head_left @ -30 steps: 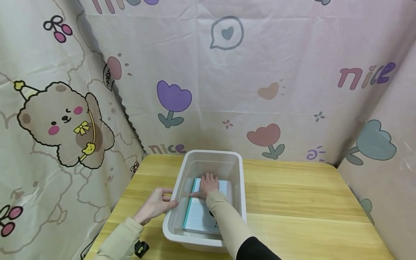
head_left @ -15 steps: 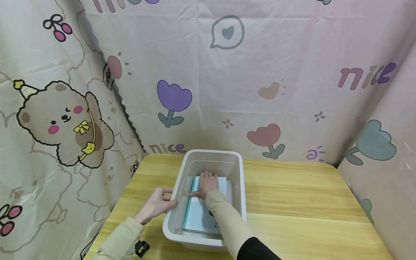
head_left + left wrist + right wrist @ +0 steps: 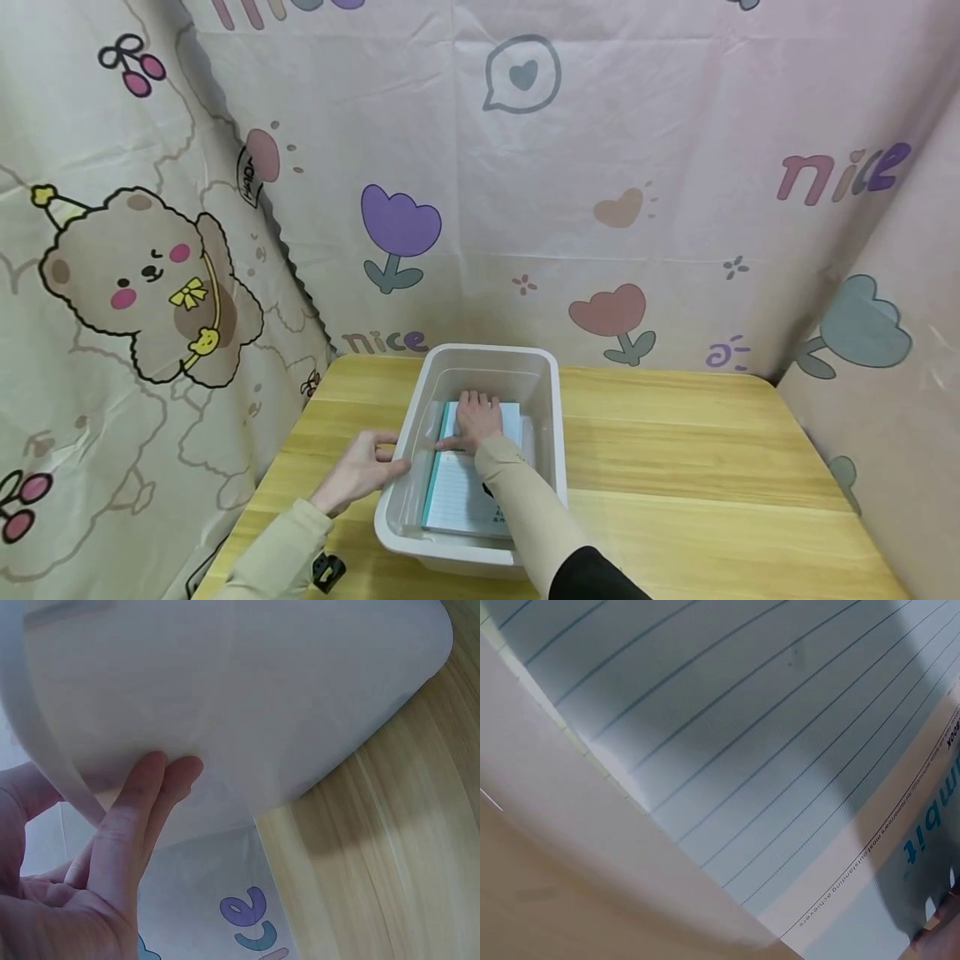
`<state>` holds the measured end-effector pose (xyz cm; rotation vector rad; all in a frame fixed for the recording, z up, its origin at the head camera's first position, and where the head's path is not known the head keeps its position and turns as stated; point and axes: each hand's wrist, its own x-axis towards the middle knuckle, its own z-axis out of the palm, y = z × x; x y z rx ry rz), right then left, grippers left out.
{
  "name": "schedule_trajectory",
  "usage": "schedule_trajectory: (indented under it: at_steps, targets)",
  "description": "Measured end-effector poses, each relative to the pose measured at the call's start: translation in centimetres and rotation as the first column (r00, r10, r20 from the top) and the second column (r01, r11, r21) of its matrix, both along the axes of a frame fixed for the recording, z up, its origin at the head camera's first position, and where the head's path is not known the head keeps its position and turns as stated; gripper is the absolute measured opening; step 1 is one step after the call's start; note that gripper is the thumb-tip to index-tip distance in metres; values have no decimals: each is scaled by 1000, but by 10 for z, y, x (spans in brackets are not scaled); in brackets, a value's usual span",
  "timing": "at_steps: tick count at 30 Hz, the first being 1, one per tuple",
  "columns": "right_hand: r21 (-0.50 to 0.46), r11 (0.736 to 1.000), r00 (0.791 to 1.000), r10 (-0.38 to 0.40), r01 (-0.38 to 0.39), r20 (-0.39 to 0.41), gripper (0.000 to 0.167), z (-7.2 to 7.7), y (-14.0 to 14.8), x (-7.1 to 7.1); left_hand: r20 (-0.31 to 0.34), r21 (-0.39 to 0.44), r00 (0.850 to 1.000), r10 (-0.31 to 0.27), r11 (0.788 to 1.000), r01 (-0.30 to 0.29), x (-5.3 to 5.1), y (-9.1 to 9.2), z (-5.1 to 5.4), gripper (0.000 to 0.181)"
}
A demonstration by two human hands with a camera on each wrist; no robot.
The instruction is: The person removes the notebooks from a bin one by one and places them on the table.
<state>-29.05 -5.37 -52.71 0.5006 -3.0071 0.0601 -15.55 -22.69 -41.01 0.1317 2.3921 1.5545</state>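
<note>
A pale plastic bin point(image 3: 442, 550) stands on the table, and a light blue lined notebook point(image 3: 457, 500) with a teal spine lies flat inside it. My left hand point(image 3: 360, 475) grips the bin's left rim; in the left wrist view its fingers point(image 3: 124, 817) press the bin's outer wall point(image 3: 247, 690). My right hand point(image 3: 480, 423) reaches into the bin and rests on the far part of the notebook, fingers extended, thumb out to the left. Up close in the right wrist view are the notebook's lined cover point(image 3: 727, 750) and a bit of the right hand point(image 3: 941, 941).
The wooden table point(image 3: 690, 467) extends to the right of the bin. Behind it hangs a printed curtain point(image 3: 495, 208), with another bear-print curtain point(image 3: 97, 433) on the left. A small black object point(image 3: 327, 572) shows beside the left sleeve.
My right hand has shifted slightly toward the bin's far end, and the notebook's far edge has moved a little the same way. My left hand keeps its place on the rim.
</note>
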Motion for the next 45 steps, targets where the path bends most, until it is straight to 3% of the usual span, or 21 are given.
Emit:
schedule_trajectory:
  at_steps: [12,18,23,28,37,41,45]
  targets:
    - [64,992,994,113,-112,-9,87,-1,6,-1,12,-1,1000,6,1000,-6,0,2,-2,54]
    - [45,994,995,100,-100,11,79,-5,10,-4,-1,4,1000,-2,1000,2,0,3,-3,55]
    - [30,998,998,62,-62,-10,81,-4,13,-5,-11,5,1000,-6,1000,6,-1,3,-4,54]
    - [35,999,999,30,-28,-40,85,2,16,-6,-13,0,1000,-6,1000,6,0,2,-4,54]
    - [47,998,995,50,-46,-89,73,15,11,-12,-11,-16,1000,26,1000,-26,1,2,-3,55]
    - [55,996,990,70,-64,-124,71,24,10,-13,-2,-34,999,48,998,-48,2,2,-3,54]
    - [74,995,983,74,-62,-171,73,37,11,-14,-16,-32,1000,25,999,-25,2,1,-3,54]
